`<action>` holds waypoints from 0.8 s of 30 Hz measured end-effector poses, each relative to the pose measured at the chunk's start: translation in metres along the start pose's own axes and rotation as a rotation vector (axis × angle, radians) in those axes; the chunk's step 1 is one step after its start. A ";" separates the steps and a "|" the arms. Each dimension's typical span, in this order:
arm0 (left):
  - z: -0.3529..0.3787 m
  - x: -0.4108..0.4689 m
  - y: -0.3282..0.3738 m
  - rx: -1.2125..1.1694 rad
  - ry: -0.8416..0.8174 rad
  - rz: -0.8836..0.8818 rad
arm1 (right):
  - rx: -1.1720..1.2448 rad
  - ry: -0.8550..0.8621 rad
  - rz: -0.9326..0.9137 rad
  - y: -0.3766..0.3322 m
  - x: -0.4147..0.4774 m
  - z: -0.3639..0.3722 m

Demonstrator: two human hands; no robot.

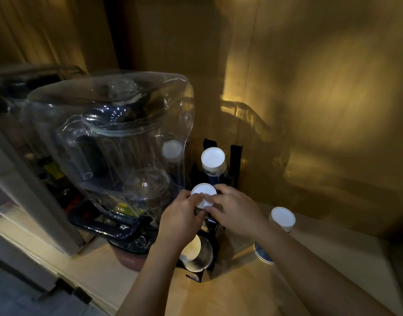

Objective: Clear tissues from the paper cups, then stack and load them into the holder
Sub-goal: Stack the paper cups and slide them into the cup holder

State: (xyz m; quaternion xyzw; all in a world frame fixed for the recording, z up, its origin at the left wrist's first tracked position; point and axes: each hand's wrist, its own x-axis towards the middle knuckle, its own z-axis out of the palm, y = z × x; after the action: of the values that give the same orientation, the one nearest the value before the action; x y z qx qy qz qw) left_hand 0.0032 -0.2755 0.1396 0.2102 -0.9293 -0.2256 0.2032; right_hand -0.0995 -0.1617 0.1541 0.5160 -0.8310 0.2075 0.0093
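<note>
Gripping a round-bottomed, inverted paper cup (pixel 204 195), both hands' fingers (pixel 197 198) curl.

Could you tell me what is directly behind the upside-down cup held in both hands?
Behind the held cup stands another upside-down paper cup, between the black uprights of the holder. Its lower part and whatever it sits on are hidden by the cup and the fingers.

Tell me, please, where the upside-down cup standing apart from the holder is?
In the head view, the lone upside-down cup stands on the counter, right of the right hand.
</note>
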 end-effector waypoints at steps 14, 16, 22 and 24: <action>-0.002 -0.002 0.057 -0.270 0.193 0.134 | 0.301 0.412 0.155 0.035 -0.025 -0.047; 0.014 -0.002 0.069 -0.304 0.111 0.161 | 0.279 0.435 0.213 0.049 -0.032 -0.051; 0.076 0.006 0.087 -0.290 -0.142 0.166 | 0.178 0.359 0.446 0.092 -0.056 -0.038; 0.098 0.010 0.092 -0.363 -0.261 0.113 | 0.190 0.254 0.524 0.106 -0.066 -0.030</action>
State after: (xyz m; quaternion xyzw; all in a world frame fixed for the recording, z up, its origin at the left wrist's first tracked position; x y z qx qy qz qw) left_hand -0.0792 -0.1733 0.1090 0.0867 -0.9022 -0.4025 0.1282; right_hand -0.1662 -0.0543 0.1311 0.2528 -0.9048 0.3426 0.0110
